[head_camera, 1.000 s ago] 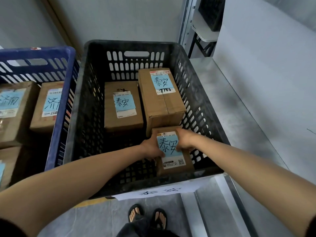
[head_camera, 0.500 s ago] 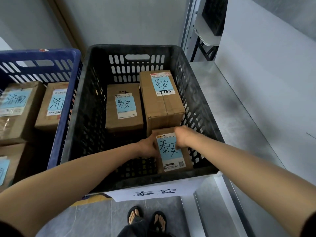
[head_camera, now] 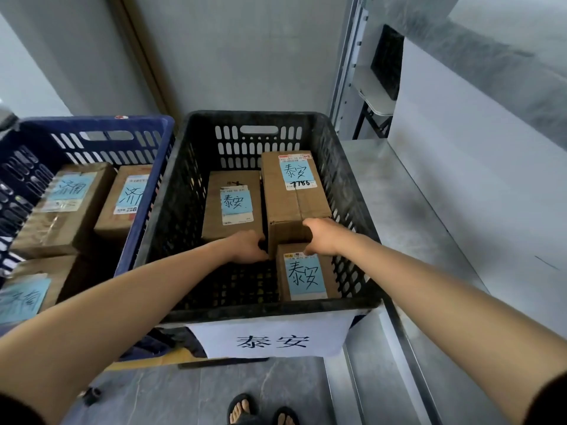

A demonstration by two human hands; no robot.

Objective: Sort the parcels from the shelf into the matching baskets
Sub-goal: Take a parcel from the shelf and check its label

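Both hands have left the small brown cardboard parcel (head_camera: 306, 274) they were holding a moment ago and shifted back to the tall brown cardboard box (head_camera: 294, 194) behind it. The small parcel now lies on the floor of the black perforated plastic crate (head_camera: 181, 210), in its near right corner, just beside the front wall, with a pale blue handwritten label facing up.

The left hand (head_camera: 250, 248) is at the tall box's near left edge, with its fingers curled into the gap beside the flat brown cardboard box (head_camera: 233, 204); the fingertips are hidden there. The right hand (head_camera: 323, 237) is curled over the tall box's near right top corner, its heel just above the small parcel's far edge. Both grip the tall box.

The black crate is rectangular, with a scuffed matte rim, walls pierced by rows of slots and a gridded floor. It holds three parcels, all plain corrugated card with sharp corners, and each has one blue label. The tall box also has a taped centre seam and black digits under its label. One white paper sign (head_camera: 273, 338) with two printed characters hangs on the crate's front.

Touching its left side stands one blue slotted plastic crate (head_camera: 92, 121), where three more labelled cardboard parcels show. A dull grey metal surface (head_camera: 414, 225) runs along the right.
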